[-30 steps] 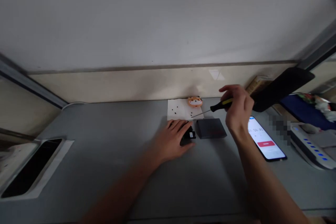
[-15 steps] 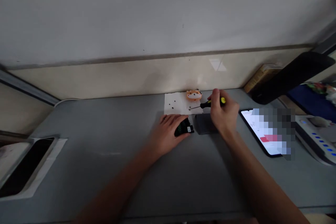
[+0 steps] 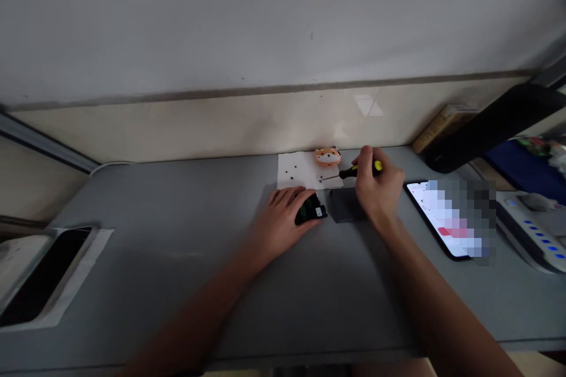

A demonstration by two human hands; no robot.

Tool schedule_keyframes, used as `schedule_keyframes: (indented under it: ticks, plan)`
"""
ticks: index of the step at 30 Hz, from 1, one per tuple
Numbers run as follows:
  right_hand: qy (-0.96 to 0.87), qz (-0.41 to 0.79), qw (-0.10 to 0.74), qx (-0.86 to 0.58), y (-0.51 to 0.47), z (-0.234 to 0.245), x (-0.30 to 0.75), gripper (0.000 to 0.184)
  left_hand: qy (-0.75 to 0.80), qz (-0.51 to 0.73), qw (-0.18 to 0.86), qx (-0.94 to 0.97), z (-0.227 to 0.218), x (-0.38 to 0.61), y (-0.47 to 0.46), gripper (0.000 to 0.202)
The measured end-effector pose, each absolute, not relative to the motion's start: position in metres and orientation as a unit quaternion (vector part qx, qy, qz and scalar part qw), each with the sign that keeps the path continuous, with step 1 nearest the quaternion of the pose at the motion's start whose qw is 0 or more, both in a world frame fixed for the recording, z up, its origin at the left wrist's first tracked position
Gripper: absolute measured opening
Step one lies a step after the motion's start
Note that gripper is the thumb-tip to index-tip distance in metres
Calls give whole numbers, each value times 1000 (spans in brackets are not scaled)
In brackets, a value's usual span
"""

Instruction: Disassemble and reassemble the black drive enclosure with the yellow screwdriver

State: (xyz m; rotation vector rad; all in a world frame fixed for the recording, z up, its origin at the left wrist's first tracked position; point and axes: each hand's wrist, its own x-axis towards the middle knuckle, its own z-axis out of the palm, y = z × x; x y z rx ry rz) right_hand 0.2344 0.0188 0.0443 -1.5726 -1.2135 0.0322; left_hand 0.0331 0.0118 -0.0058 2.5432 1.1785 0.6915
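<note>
My left hand [image 3: 285, 212] is closed around a small black device with a green circuit board [image 3: 311, 211], which rests on the grey table; part of it is hidden under the fingers. A screwdriver [image 3: 350, 172] with a black and yellow handle is gripped in my right hand [image 3: 378, 185]. Its thin shaft points left, and the tip is at a small dark screw on a white paper [image 3: 305, 160]. Several more tiny dark screws lie on the paper's left part. Beneath my right hand sits a flat dark grey panel [image 3: 347, 205], partly covered by the hand.
An orange animal-face case [image 3: 328, 156] stands at the paper's back right corner. To the right are a lit phone [image 3: 435, 221], a white power strip [image 3: 530, 232], a black cylinder [image 3: 481, 129] and a book [image 3: 442, 125]. A dark-screened device [image 3: 48, 274] lies far left.
Both hands keep almost the same places, with the screwdriver tip still at the screw on the paper. The whole view has shifted slightly.
</note>
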Motion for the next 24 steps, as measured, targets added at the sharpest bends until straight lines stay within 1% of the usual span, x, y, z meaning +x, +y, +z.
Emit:
schedule_keyframes:
  ticks: [5,12,18,22,24]
  plan:
    - [-513,18,553,-657,19,44,236,50,393,246,136,876,-9,34,13,43]
    - [-474,7,597,-648,19,46,239,48,369,227,130,892,-10,31,13,45]
    - [-442,42,627,-640,20,46,243,50,358,234,130,894,-8,32,14,46]
    - [-417,59,644,-639,20,48,242,49,374,247,150,881,-5,34,12,39]
    - [-410,81,647,-638,19,49,240,49,393,274,153,865,-4,35,10,36]
